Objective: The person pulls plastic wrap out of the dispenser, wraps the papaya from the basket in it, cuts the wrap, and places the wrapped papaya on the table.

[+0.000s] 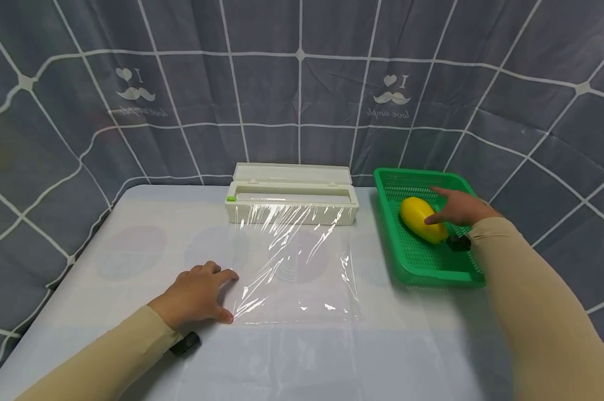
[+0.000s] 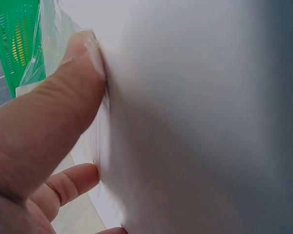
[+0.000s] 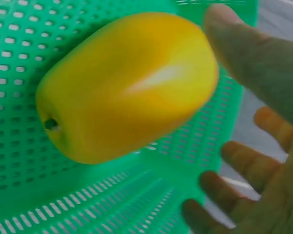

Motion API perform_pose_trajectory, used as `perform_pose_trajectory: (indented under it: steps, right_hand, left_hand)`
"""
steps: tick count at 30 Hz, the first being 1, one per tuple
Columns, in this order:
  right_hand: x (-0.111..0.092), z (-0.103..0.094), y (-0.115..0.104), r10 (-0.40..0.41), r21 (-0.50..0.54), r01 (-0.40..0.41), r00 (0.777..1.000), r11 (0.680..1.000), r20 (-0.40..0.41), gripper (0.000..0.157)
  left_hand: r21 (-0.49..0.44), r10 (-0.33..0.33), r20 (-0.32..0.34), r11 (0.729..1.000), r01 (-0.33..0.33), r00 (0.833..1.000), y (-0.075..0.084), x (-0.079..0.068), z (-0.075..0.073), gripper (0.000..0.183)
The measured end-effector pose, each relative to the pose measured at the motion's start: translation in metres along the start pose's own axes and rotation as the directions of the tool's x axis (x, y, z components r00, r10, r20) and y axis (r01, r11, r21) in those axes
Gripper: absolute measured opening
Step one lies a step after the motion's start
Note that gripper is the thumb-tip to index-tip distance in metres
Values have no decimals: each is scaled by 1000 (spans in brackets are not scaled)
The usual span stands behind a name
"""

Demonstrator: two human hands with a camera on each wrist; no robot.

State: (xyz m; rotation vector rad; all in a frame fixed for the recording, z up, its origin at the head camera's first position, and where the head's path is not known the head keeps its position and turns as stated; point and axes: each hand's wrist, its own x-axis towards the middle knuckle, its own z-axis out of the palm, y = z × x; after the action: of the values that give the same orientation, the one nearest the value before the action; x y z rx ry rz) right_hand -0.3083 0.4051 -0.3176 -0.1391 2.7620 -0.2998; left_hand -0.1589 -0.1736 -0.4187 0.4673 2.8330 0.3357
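My left hand (image 1: 194,295) rests on the white table at the left edge of a clear sheet of cling film (image 1: 294,267). Its thumb (image 2: 58,102) and fingertips press down there, spread apart. The film runs from a white cling film dispenser (image 1: 291,213), whose lid is raised, and lies over the tabletop. On the right, my right hand (image 1: 462,209) reaches into a green plastic basket (image 1: 399,259), fingers spread, above a yellow papaya-like fruit (image 1: 418,217). In the right wrist view the thumb is beside one end of the fruit (image 3: 132,87), with the fingers not closed round it.
A grey curtain (image 1: 302,94) with white grid lines hangs behind and at both sides of the table (image 1: 146,223). The basket stands right of the dispenser at the back. A small green slider (image 1: 231,198) sits on the dispenser's left end.
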Motion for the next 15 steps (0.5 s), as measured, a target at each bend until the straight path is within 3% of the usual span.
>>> perform_pose_trajectory:
  steps: [3,9,15]
  right_hand:
    - [7,9,7,14,5,-14,998,1000,55,116]
    - [16,22,14,53,166,-82,983,983,175,109]
    - [21,27,13,46,127,-68,985,990,167,107]
  left_hand:
    - [5,-3,3,1000,3,1000,2,1,0,85]
    - [19,-4,9,1000,4,1000,5,4,-3,86]
    - [19,-21,16,1000,21,1000,5,2,-3,86]
